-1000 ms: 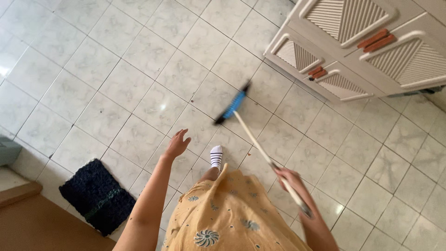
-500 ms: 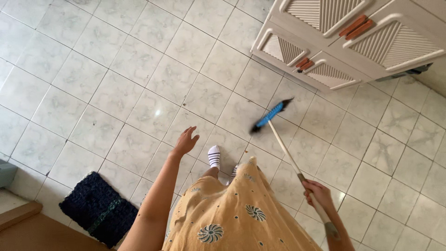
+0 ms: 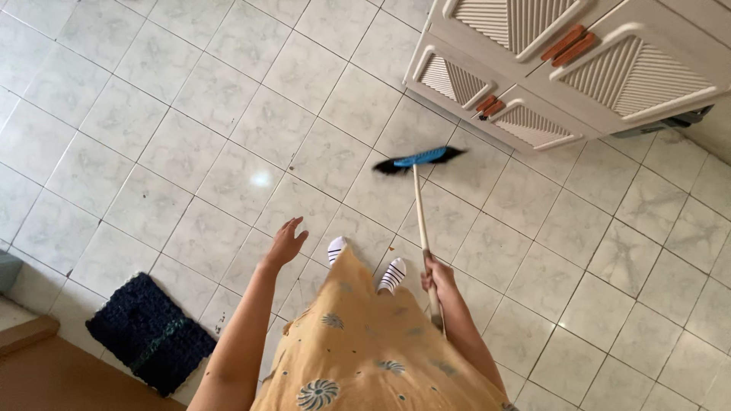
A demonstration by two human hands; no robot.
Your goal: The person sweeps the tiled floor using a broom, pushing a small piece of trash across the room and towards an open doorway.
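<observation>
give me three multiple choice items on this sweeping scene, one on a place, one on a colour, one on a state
1. Where does the broom head lie?
A. on the dark mat
B. on the tiled floor near the white cabinet
C. leaning against the cabinet door

2. What colour is the broom head's top?
A. blue
B. red
C. green

3. What is the left hand doing?
A. gripping the broom stick
B. open and empty, held out above the floor
C. holding the mat

Answers:
1 B, the bristles rest on a tile just before the cabinet, far from the dark mat.
2 A, the block is bright blue.
3 B, its fingers are spread; only the right hand grips the stick.
</observation>
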